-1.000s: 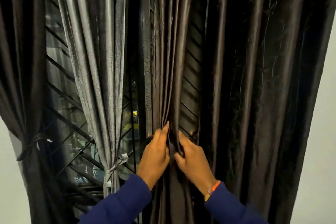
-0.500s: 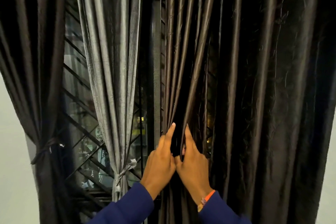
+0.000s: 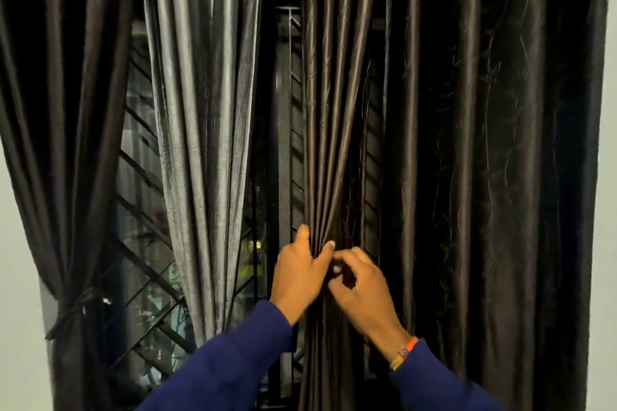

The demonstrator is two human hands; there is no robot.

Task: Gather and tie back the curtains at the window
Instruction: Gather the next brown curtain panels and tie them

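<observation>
A dark brown curtain panel [image 3: 329, 117] hangs in the middle, bunched into narrow folds. My left hand [image 3: 298, 274] grips those folds from the left, thumb raised against the cloth. Beside it, touching, my right hand [image 3: 362, 290] has its fingers curled into the same bunch. Left of them a grey curtain [image 3: 203, 117] hangs gathered. At the far left a dark curtain [image 3: 66, 143] is bound by a tie-back [image 3: 71, 310]. A wide dark curtain [image 3: 494, 177] hangs loose at the right.
Behind the curtains is a window with a black diagonal metal grille [image 3: 143, 264] and a vertical frame post [image 3: 282, 130]. Pale wall [image 3: 16, 243] shows at both edges of the view.
The view has shifted so the curtains sit further right. My hands have closed in: the right fingers, earlier straight, now curl into the folds, and the left grips the bunch.
</observation>
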